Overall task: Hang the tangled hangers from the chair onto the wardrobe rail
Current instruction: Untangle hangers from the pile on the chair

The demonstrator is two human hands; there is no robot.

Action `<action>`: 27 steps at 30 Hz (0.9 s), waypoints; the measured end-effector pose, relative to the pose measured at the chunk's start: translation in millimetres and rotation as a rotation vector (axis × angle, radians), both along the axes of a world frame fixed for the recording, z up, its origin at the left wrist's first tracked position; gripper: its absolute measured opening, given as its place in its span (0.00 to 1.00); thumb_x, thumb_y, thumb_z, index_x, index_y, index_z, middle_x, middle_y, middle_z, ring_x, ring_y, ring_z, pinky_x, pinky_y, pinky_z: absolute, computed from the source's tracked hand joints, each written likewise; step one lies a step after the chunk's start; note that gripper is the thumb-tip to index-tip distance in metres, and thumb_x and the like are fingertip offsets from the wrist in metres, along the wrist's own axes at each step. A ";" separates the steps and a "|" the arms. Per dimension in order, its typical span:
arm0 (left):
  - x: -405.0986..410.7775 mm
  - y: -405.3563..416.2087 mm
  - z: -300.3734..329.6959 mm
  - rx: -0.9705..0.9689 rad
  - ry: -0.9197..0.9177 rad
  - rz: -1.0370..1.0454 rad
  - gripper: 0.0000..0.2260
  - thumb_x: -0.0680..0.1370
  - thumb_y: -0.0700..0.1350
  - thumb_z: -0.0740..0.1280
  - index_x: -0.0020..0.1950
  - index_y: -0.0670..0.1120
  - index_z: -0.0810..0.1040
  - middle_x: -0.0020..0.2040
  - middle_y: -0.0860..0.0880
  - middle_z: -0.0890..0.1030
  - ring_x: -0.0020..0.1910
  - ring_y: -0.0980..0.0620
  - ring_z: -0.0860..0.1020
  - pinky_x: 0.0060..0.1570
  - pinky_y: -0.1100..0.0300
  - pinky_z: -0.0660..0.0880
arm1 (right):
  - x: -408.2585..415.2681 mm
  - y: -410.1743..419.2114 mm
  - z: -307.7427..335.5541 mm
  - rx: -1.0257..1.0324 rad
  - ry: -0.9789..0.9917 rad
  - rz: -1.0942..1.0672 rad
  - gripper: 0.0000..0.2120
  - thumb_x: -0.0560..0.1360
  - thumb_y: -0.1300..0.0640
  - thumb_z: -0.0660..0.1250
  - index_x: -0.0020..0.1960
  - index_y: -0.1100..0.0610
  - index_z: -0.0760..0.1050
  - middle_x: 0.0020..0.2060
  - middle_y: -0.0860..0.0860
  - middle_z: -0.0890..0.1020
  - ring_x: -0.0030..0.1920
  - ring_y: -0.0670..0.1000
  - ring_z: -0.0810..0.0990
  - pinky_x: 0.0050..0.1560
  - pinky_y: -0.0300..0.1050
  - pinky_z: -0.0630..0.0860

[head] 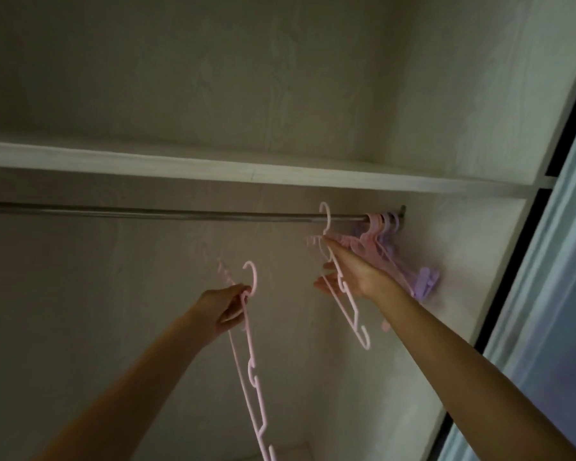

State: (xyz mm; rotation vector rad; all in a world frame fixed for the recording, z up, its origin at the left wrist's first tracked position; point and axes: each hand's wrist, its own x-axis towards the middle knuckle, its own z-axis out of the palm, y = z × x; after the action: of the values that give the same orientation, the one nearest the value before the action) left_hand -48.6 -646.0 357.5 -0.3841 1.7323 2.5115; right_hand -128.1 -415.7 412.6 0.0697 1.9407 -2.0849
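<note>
A pink hanger (345, 294) is pinched by the right hand (353, 277), hook at the rail (180, 212). Another hanger (251, 361) is gripped at its neck by the left hand (223, 306), below the rail. Hung hangers (381, 234) are bunched at the rail's right end.

Both arms raised; left hand (228, 306), right hand (350, 274) gripping

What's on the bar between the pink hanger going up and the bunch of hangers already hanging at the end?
Nothing. In the head view, the rail is bare between the hook of the pink hanger in the right hand and the hung hangers.
</note>
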 end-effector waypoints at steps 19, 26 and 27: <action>-52.5 -16.2 11.2 -0.107 -0.015 -0.109 0.07 0.78 0.39 0.63 0.42 0.42 0.79 0.39 0.47 0.76 0.37 0.55 0.73 0.39 0.63 0.75 | -66.9 8.3 -15.8 0.659 0.282 -0.099 0.30 0.64 0.33 0.70 0.57 0.52 0.75 0.48 0.53 0.81 0.44 0.50 0.84 0.44 0.48 0.79; -65.4 -0.7 20.2 -0.071 0.005 -0.149 0.10 0.79 0.40 0.62 0.40 0.42 0.79 0.34 0.49 0.79 0.38 0.54 0.75 0.38 0.61 0.75 | -71.5 -25.2 27.7 1.455 0.968 -0.186 0.33 0.77 0.43 0.60 0.75 0.58 0.55 0.72 0.56 0.63 0.72 0.57 0.60 0.69 0.54 0.62; -66.2 2.1 20.1 -0.060 0.004 -0.154 0.10 0.79 0.40 0.62 0.40 0.42 0.79 0.35 0.49 0.79 0.39 0.54 0.75 0.38 0.61 0.76 | -79.0 -28.0 25.4 1.531 0.948 -0.129 0.32 0.78 0.43 0.58 0.75 0.57 0.54 0.73 0.55 0.61 0.73 0.57 0.58 0.70 0.54 0.60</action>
State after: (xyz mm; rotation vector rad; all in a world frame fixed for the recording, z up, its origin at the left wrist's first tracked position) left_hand -114.8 -643.9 377.6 -0.2391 1.7687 2.3605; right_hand -207.1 -443.7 437.9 -0.5569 3.5912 -0.0670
